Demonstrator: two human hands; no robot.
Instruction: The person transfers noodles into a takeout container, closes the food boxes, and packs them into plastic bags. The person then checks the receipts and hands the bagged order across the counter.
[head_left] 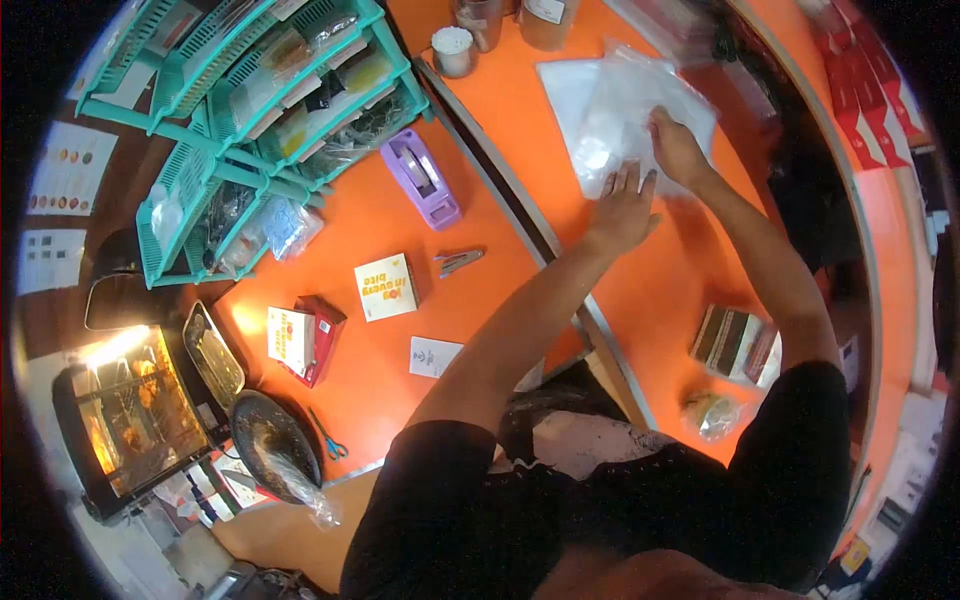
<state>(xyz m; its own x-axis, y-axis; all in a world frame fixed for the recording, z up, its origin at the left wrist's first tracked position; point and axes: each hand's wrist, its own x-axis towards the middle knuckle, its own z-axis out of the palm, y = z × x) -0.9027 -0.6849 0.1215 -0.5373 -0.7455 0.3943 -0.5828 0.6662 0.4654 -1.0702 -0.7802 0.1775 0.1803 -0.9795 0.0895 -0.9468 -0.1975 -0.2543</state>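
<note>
Clear plastic bags (pixel 640 85) lie in a loose stack over a white sheet (pixel 563 88) on the orange table, at the upper right. My left hand (pixel 625 208) rests at the near edge of the bags, palm down, with its fingers spread. Beside it, to the right, my right hand (pixel 676 146) has its fingers bent together at the plastic; what they grip, if anything, is too small to make out.
Teal racks (pixel 300 100) of packets stand upper left, near a purple tape dispenser (pixel 422 180). A stapler (pixel 460 262), boxes (pixel 386 287) and scissors (pixel 328 436) lie left. Containers (pixel 452 52) stand at the top, a lit oven (pixel 140 410) lower left.
</note>
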